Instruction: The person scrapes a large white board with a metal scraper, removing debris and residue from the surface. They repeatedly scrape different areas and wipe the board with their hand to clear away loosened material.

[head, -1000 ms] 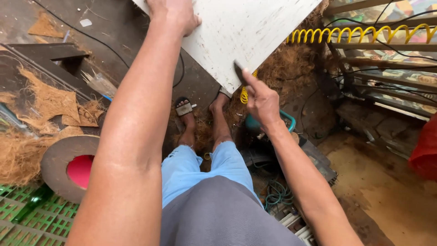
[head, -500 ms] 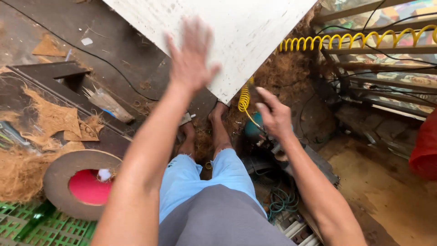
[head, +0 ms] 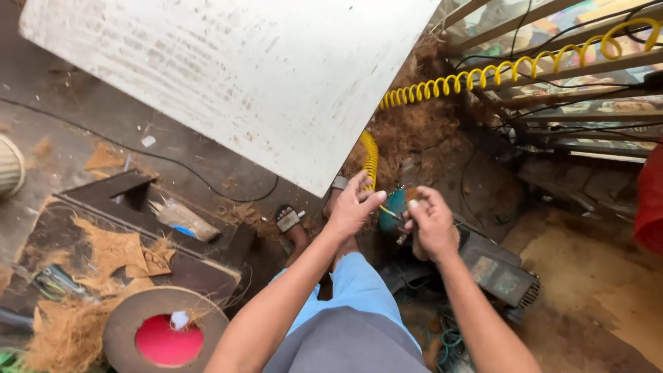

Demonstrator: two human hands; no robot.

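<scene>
We see our left hand with its fingers spread and loose. The fingertips touch the low end of a yellow hose, but they do not close on it. Our right hand is just beside the left one. Its fingers curl in, and the tips pinch something small and brown. It is too small for us to tell what it is. A thin pale wire seems to run between the two hands, but we cannot tell for sure.

Right behind both hands sits a teal tool. The hands hide most of it. The hose goes up from there in curls and runs off to the top right, along some wood bars.

Above the hands a big white board leans, and its corner points down near our left hand. Under the hands we see our blue shorts and a foot in a sandal on the dirt floor.

To the right of our right arm lies a dark box. Far to the left lies a brown ring with a red middle, with brown fluff next to it. A black cord snakes over the floor under the board.
</scene>
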